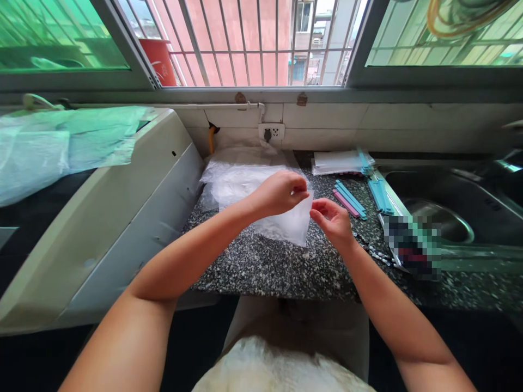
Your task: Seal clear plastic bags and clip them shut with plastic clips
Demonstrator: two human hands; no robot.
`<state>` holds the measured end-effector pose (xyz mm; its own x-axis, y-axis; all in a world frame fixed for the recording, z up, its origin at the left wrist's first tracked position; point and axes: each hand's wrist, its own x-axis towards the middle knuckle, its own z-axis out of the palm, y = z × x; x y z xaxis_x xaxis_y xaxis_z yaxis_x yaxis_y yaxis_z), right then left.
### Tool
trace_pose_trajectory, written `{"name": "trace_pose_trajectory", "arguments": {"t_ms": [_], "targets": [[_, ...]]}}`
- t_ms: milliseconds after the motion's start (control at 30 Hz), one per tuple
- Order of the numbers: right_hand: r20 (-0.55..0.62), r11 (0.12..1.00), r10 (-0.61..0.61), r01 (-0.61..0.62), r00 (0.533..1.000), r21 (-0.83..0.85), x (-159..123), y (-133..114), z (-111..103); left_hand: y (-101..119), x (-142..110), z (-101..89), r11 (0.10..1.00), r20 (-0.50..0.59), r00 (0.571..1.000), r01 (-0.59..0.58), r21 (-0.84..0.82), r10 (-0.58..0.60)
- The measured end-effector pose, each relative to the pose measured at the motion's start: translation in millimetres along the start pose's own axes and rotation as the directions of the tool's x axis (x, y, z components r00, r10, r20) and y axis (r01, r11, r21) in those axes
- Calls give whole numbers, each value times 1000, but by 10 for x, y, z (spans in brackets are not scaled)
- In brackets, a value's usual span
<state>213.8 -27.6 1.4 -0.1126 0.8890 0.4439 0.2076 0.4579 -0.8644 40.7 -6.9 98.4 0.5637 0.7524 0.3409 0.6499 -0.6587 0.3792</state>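
Observation:
A thin, clear plastic bag (288, 224) is stretched between my hands above the speckled counter. My left hand (281, 191) is closed in a pinch at the bag's top edge, its fingertips partly hidden. At the bag's right edge, my right hand (333, 219) is closed, thumb against fingers, pinching the plastic. Behind and beneath my left hand lies a pile of clear bags (241, 173). To the right of my right hand are blue strip clips (350, 199) and a pink strip clip (345, 203).
Stacked clear bags (339, 162) lie near the wall, with more blue clips (381, 196) beside the sink (429, 179). A blurred-out packet (411, 247) lies at the counter's right. A white appliance (134, 239) borders the left; a wall socket (272, 132) is behind.

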Motion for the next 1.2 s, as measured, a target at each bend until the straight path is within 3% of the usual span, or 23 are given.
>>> {"name": "trace_pose_trajectory", "arguments": {"t_ms": [200, 433, 567, 767, 1000, 1200], "targets": [[-84, 994, -66, 73, 994, 86, -4, 0, -13, 153, 69, 31, 994, 77, 994, -79, 74, 73], [-136, 998, -54, 55, 989, 5, -3, -71, -53, -64, 25, -113, 1000, 99, 995, 9, -18, -7], [-103, 1000, -20, 18, 994, -17, -2, -81, -59, -160, -11, -162, 996, 135, 989, 64, -55, -56], [-38, 997, -1, 3, 999, 78, 14, -21, -55, -49, -9, -119, 999, 155, 988, -23, 28, 19], [-166, 998, -51, 55, 985, 18, -4, -88, -77, 36, 44, -6, 995, 233, 971, -77, 66, 59], [-255, 999, -45, 41, 966, -23, 17, -93, -101, -116, -9, -30, 999, 215, 976, 46, -29, -38]]}}
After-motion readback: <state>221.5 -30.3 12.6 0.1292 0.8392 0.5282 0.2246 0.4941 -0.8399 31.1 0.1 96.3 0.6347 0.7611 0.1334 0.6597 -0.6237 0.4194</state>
